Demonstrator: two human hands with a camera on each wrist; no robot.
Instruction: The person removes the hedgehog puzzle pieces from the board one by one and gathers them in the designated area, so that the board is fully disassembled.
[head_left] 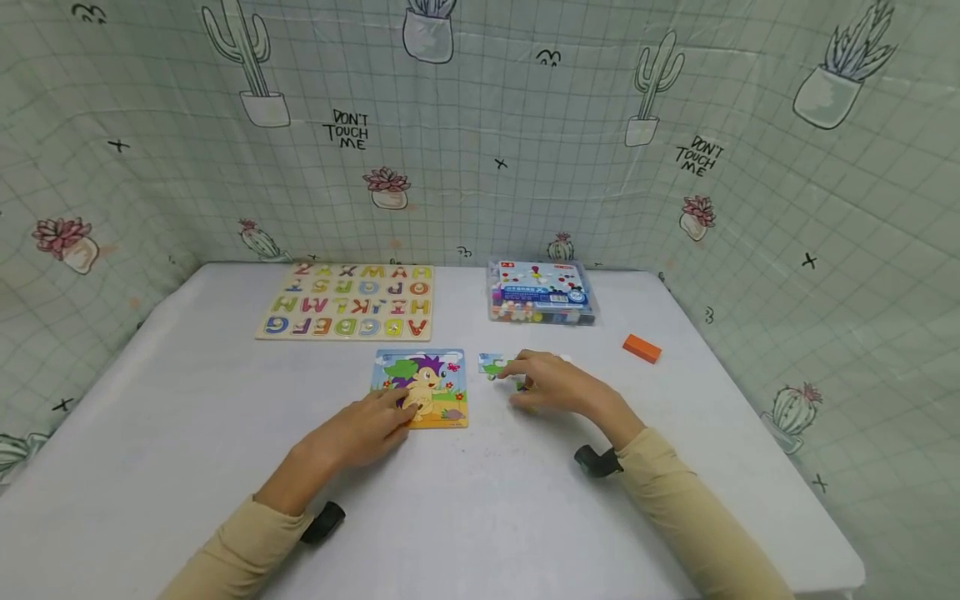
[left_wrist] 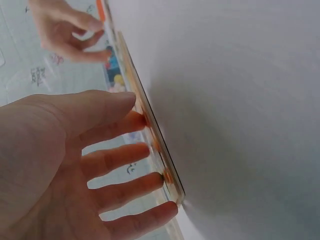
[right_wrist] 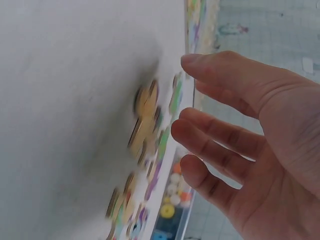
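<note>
A square picture puzzle board [head_left: 438, 387] with a purple-haired hedgehog lies flat near the middle of the table. The fingertips of my left hand [head_left: 367, 430] rest on its lower left part. In the left wrist view, the spread fingers of that hand [left_wrist: 100, 160] reach the thin edge of the board [left_wrist: 159, 142]. My right hand [head_left: 551, 382] hovers over loose puzzle pieces [head_left: 491, 365], partly covering them. The right wrist view shows several pieces [right_wrist: 145, 117] on the table, apart from the fingers; nothing is held in that hand [right_wrist: 235, 145].
Behind the puzzle board lies a wooden alphabet board [head_left: 345, 304]. A clear plastic box [head_left: 540, 292] of colourful parts stands at the back, with an orange block [head_left: 642, 349] to the right. A patterned cloth [head_left: 480, 133] hangs behind the white table [head_left: 480, 517].
</note>
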